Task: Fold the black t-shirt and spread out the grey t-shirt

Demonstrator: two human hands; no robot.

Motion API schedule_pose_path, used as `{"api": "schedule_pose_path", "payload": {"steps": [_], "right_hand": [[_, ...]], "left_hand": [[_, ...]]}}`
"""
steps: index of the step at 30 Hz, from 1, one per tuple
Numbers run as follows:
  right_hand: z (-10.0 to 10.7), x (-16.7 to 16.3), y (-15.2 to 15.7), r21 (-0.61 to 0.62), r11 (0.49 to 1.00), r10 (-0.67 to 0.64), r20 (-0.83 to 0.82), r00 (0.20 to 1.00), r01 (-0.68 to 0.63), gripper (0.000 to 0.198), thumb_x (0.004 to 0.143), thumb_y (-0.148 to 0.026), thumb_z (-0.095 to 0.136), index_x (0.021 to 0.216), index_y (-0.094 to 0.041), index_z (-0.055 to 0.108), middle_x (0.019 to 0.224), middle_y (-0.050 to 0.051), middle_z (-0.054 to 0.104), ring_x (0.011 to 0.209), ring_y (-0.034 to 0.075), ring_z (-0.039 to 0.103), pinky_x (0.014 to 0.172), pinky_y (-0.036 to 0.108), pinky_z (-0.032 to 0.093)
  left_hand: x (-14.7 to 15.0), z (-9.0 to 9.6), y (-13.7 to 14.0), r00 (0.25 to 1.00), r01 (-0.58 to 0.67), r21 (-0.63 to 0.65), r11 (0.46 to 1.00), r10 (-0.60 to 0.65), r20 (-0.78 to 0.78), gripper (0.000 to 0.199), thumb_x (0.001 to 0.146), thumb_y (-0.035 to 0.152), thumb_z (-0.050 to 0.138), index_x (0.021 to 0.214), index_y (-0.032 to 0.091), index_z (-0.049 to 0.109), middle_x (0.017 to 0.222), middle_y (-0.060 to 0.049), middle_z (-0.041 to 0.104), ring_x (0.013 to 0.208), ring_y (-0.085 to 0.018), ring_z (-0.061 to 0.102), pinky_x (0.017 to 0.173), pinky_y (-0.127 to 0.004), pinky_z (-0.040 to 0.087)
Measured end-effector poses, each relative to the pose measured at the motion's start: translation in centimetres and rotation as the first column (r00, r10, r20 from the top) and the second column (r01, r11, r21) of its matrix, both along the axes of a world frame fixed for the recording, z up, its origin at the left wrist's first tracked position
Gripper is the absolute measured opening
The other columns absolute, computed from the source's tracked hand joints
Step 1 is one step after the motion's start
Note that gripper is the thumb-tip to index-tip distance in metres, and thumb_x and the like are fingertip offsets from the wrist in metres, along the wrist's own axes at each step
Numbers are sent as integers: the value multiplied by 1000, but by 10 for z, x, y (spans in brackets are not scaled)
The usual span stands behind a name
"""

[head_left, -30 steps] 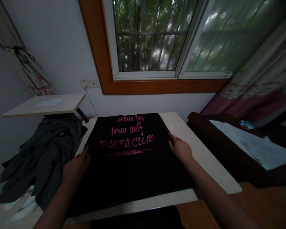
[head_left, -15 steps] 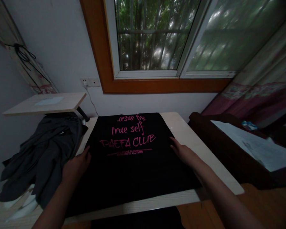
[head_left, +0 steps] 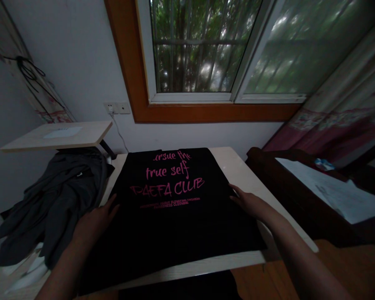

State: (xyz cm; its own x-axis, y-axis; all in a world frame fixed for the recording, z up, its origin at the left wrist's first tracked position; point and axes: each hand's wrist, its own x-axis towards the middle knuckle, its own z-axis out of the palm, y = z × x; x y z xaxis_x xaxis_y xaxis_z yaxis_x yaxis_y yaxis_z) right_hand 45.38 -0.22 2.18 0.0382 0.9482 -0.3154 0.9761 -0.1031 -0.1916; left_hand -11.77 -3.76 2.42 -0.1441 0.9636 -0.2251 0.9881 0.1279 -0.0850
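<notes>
A black T-shirt [head_left: 175,233] with pink lettering lies spread flat over the pale table, its lower edge reaching near the table's front. My left hand [head_left: 93,218] rests at the shirt's left edge, thumb and forefinger apart on the dark cloth. At the right edge lies my right hand [head_left: 248,204], fingers stretched toward the cloth and thumb parted from them. Both hands look open; their fingertips are partly lost against the black fabric.
Dark grey clothing [head_left: 62,196] is heaped left of the shirt, below a small raised shelf [head_left: 93,131]. White cloth [head_left: 31,273] pokes out beneath the heap. The pale table [head_left: 228,162] stands below a window. Dark brown furniture [head_left: 300,208] stands at the right.
My right hand has slid outward to the shirt's right edge. My left hand has shifted slightly left, its thumb and forefinger wider apart. The shirt's lower corners have spread a little outward.
</notes>
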Motion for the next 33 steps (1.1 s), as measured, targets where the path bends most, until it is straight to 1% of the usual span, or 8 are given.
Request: {"api": "schedule_pose_path", "payload": {"steps": [4, 9, 12, 15, 20, 24, 28, 33], "right_hand": [[5, -2, 13, 101, 995, -26, 143, 989, 12, 57, 101, -47, 42, 154, -28, 34, 114, 15, 72, 100, 32, 70, 80, 39, 50], [16, -28, 51, 302, 952, -123, 229, 966, 50, 52, 104, -44, 32, 153, -27, 37, 125, 17, 63, 98, 31, 69, 79, 40, 50], [17, -50, 80, 363, 930, -155, 264, 952, 51, 52, 104, -40, 31, 153, -25, 36, 125, 18, 60, 104, 31, 65, 82, 41, 50], [12, -70, 104, 405, 912, -193, 276, 942, 68, 51, 103, -36, 33, 153, -25, 36, 126, 19, 57, 108, 31, 61, 83, 40, 51], [0, -89, 123, 481, 866, -277, 230, 933, 138, 48, 103, -27, 28, 150, -22, 39, 124, 20, 56, 106, 30, 61, 80, 38, 51], [-8, -86, 120, 522, 836, -314, 199, 928, 171, 46, 104, -26, 26, 146, -20, 42, 118, 19, 60, 97, 28, 66, 77, 36, 51], [-9, -76, 111, 491, 852, -317, 202, 927, 184, 47, 105, -32, 26, 149, -21, 39, 111, 17, 66, 91, 28, 70, 77, 37, 51], [-7, -76, 95, 475, 864, -303, 227, 926, 166, 49, 105, -35, 27, 151, -20, 36, 104, 17, 71, 90, 29, 71, 77, 38, 51]], "left_hand": [[6, 6, 7, 1000, -3, 40, 999, 4, -20, 60, 99, 55, 31, 154, 31, 36, 106, -15, 74, 91, -36, 73, 80, -46, 52], [21, 11, 39, 999, -6, 226, 974, 17, -49, 59, 101, 45, 32, 156, 26, 30, 126, -19, 63, 92, -32, 71, 81, -44, 53], [28, 9, 68, 997, -3, 333, 943, 29, -72, 58, 101, 39, 32, 156, 21, 30, 123, -21, 61, 92, -30, 71, 81, -41, 53], [31, 2, 97, 996, -37, 383, 923, 67, -64, 57, 100, 36, 35, 153, 17, 34, 120, -21, 60, 93, -30, 70, 81, -39, 52], [36, -6, 126, 987, -133, 439, 889, 160, -25, 53, 100, 36, 36, 148, 17, 40, 120, -20, 59, 94, -30, 69, 76, -36, 52], [36, -10, 127, 988, -136, 486, 863, 151, 8, 46, 102, 35, 30, 143, 19, 47, 116, -17, 63, 94, -27, 69, 76, -34, 51], [29, -14, 116, 994, -103, 473, 875, 108, 17, 46, 102, 36, 31, 143, 22, 47, 113, -15, 67, 91, -26, 69, 76, -35, 51], [30, -15, 96, 992, -101, 482, 870, 124, -16, 48, 101, 36, 32, 147, 24, 44, 112, -14, 69, 87, -27, 70, 72, -35, 50]]}}
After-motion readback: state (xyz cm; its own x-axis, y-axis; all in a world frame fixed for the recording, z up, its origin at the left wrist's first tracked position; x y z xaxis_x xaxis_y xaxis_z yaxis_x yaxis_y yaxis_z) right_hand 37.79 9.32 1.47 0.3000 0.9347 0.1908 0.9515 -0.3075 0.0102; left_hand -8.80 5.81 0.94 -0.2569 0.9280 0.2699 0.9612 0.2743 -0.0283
